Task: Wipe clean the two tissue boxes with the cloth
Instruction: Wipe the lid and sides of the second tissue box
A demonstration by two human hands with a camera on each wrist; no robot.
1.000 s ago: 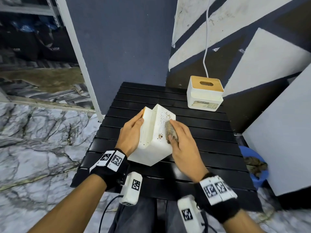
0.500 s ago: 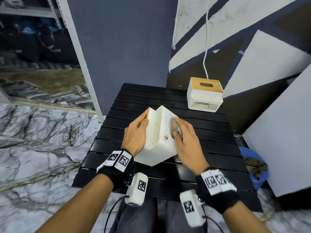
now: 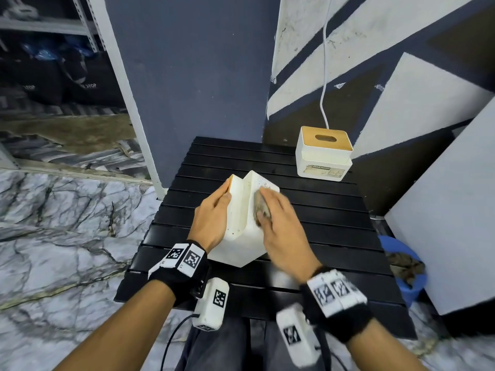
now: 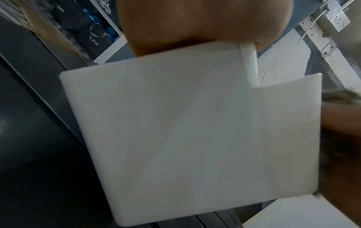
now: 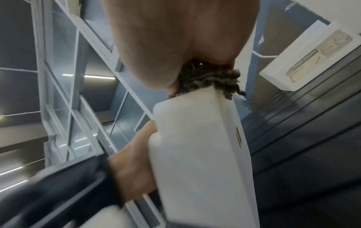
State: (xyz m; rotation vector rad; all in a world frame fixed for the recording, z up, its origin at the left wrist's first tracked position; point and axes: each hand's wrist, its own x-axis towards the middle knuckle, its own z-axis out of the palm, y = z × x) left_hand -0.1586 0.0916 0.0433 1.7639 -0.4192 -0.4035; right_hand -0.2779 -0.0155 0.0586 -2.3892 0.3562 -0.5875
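Note:
A white tissue box point(image 3: 241, 236) lies tipped on the black slatted table point(image 3: 321, 210), with its speckled face up. My left hand point(image 3: 225, 195) holds it by the wooden-lid side, thumb on the white wall. My right hand point(image 3: 269, 207) presses a bunched grey-brown cloth point(image 3: 261, 207) onto the speckled face near its far edge. The left wrist view shows the box's plain white wall point(image 4: 195, 131) and a bit of the cloth point(image 4: 339, 94). In the right wrist view the cloth point(image 5: 209, 80) is wedged between palm and box point(image 5: 199, 154). The second tissue box point(image 3: 322, 153) stands upright at the back right.
A white cable point(image 3: 325, 76) hangs down the wall behind the second box. A blue bucket point(image 3: 401, 274) with a rag in it sits on the floor right of the table, beside a white panel point(image 3: 442, 210). A marble floor lies to the left.
My right hand has rubbed the cloth along the speckled face toward its far edge. The left hand has kept its hold and turned the box a little.

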